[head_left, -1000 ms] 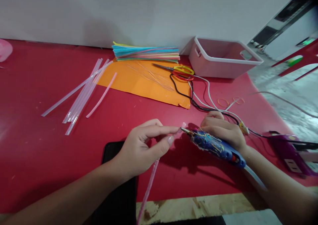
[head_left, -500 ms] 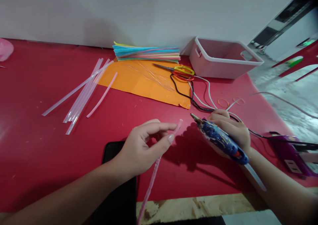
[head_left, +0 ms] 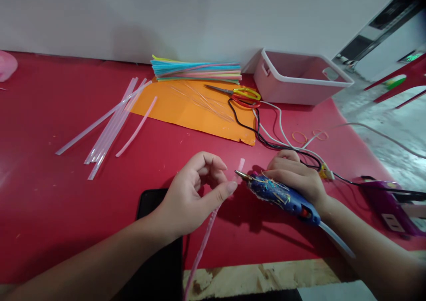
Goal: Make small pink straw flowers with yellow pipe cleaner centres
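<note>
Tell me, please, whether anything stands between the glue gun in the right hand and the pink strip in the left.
Nothing visible does: the nozzle of the glue gun in the right hand overlaps the pink strip in view, near its upper end, past the left hand. I cannot tell whether they touch.

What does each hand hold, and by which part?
Left hand: pink strip, near its upper end. Right hand: blue glue gun, behind the nozzle; exact grip hidden.

The right hand (head_left: 299, 176) holds a blue glue gun (head_left: 281, 197).
</note>
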A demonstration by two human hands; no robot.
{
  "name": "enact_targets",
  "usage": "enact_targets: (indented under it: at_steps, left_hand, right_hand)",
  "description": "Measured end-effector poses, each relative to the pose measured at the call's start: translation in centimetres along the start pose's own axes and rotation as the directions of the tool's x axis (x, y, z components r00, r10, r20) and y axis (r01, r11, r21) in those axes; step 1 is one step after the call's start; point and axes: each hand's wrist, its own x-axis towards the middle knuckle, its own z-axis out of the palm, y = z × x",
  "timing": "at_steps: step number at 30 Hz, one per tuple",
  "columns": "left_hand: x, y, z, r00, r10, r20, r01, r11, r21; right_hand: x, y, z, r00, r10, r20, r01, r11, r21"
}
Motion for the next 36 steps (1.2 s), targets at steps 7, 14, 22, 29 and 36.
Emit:
enact_targets:
  at_steps: [7,14,22,29,36]
  left_hand:
    - [0.22,-0.16,0.09,1.000,-0.018,0.013,0.018,1.000,-0.006]
    - [0.12,-0.25,-0.05,1.000,-0.020,-0.002,0.020,0.999,-0.035]
    - [0.24,0.13,0.05,0.999,0.040,0.010,-0.040,0.998,0.043]
    - [0.24,-0.12,-0.17,0.996,0.091,0.008,-0.091,0.986,0.139]
    - [0.28,0.00,-0.14,0.995,0.099,0.012,-0.099,0.981,0.167]
  right_hand:
    - [-0.16,0.14,0.06,1.000,0.006,-0.026,-0.006,1.000,0.000]
    - [-0.17,0.17,-0.06,1.000,0.003,-0.017,-0.003,1.000,0.003]
    - [-0.02,0.00,-0.14,0.999,-0.027,-0.022,0.027,1.000,-0.010]
    - [0.01,-0.17,-0.11,1.000,-0.005,-0.005,0.005,1.000,-0.018]
    - [-0.01,-0.08,-0.24,1.000,0.010,-0.002,-0.010,1.000,-0.015]
